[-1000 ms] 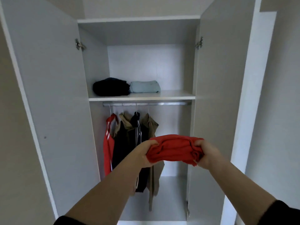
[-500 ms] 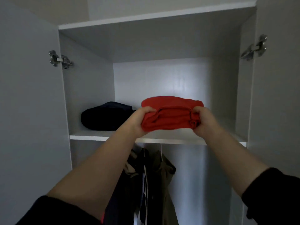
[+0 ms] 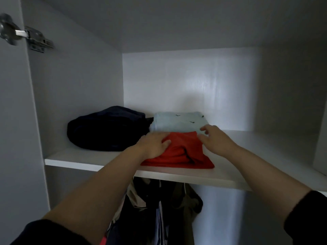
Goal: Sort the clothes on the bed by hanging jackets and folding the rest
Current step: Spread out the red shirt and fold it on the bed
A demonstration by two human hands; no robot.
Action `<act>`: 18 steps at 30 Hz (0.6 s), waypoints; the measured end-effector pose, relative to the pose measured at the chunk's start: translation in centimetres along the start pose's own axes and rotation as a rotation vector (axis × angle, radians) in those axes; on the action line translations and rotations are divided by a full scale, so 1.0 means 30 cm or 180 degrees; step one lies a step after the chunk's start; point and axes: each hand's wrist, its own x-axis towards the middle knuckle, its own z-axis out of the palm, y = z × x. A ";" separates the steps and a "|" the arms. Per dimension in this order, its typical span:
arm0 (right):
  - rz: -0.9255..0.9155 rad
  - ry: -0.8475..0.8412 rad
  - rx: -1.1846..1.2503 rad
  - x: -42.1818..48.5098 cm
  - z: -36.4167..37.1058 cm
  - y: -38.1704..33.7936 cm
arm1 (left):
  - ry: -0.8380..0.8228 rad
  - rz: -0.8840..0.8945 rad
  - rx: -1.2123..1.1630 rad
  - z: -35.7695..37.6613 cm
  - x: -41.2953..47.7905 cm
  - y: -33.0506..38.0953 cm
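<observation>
Left grip point(image 3: 154, 145): spread, pressed flat on the near-left part of the folded red garment point(image 3: 184, 156), pinching nothing. Right grip point(image 3: 216, 140): spread, fingers loose over the garment's far-right corner; contact there hard to confirm.

Red garment: lying on the wardrobe shelf point(image 3: 85, 160) near the front edge, just in front of the folded light-blue garment point(image 3: 178, 121) and beside the folded dark garment point(image 3: 106, 129).

Step in hand, as judged: stowing a folded item. Next: withdraw both grips without dragging the fold open, then fetch any remaining clothes.

Below the shelf: hanging jackets point(image 3: 159, 209), dim, partly hidden and cut off at the frame edge; count not determinable. Rest of the room out of view; remaining load unknown.
</observation>
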 end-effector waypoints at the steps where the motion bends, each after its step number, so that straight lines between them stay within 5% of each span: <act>1: -0.0215 -0.0073 -0.0012 0.014 0.027 -0.021 | -0.0305 0.0054 -0.0042 0.017 0.022 -0.011; 6: -0.0570 -0.1230 -0.0919 0.048 0.234 -0.036 | -0.0302 0.0295 0.0015 0.056 0.068 -0.104; 18: 0.0231 -0.1161 -0.1379 0.098 0.299 -0.049 | 0.0272 0.0111 0.0287 0.101 0.077 -0.123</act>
